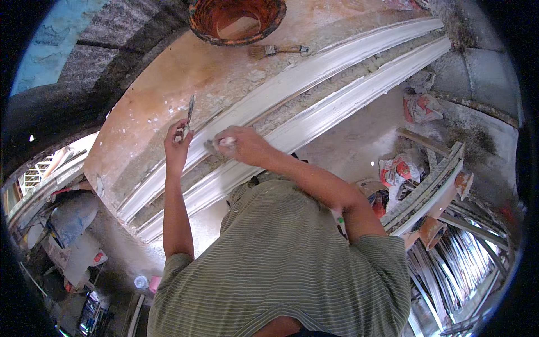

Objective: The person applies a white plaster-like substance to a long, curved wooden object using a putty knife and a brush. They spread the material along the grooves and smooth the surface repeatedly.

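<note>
My left hand point(177, 145) grips a thin metal scraping tool point(189, 114) whose blade points up over the orange-stained worktop point(168, 78). My right hand point(242, 144) presses a small whitish lump point(220, 144) against a long white plaster moulding point(314, 95). The moulding runs diagonally from lower left to upper right, with a rough grey groove point(342, 76) between its two white ribs. Both hands are close together at the moulding's lower-left part. My green striped shirt point(281, 264) fills the lower middle of the view.
An orange, plaster-crusted bowl point(237, 19) and a paintbrush point(276, 50) lie at the far end of the worktop. Crumpled bags point(421, 106) and stacked mouldings and strips point(432, 191) crowd the floor at right. Buckets and sacks point(70, 224) sit at lower left.
</note>
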Demonstrator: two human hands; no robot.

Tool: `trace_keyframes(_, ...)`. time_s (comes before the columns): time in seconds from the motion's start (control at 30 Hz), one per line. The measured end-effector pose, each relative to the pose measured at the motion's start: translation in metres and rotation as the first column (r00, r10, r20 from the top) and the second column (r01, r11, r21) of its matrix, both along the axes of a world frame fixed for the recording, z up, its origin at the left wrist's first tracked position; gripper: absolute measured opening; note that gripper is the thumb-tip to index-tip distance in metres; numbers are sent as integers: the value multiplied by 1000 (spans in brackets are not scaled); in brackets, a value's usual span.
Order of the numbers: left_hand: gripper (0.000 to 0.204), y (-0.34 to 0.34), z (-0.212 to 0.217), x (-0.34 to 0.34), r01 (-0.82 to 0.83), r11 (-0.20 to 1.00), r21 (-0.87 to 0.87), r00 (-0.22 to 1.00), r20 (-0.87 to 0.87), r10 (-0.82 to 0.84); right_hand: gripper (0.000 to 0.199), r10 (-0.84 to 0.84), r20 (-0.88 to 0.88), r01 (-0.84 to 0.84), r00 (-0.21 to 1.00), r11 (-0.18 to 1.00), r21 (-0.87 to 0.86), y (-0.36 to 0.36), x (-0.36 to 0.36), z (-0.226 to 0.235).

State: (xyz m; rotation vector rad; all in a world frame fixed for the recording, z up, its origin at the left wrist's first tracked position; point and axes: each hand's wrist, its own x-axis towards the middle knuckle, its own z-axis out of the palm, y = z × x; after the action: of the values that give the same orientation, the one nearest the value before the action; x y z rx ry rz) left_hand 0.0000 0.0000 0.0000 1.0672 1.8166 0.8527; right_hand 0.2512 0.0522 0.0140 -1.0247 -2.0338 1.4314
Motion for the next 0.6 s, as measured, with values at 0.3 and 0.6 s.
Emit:
trace_keyframes(0.3,32,-57,0,-20,287,956,-53,952,122,-279,21,-779,75,615,623,547,567,97,193,-15)
trace_keyframes(0.6,23,-51,-27,15,279,954,-111,950,175,-258,18,-917,-59,875,395,356,327,90,238,44)
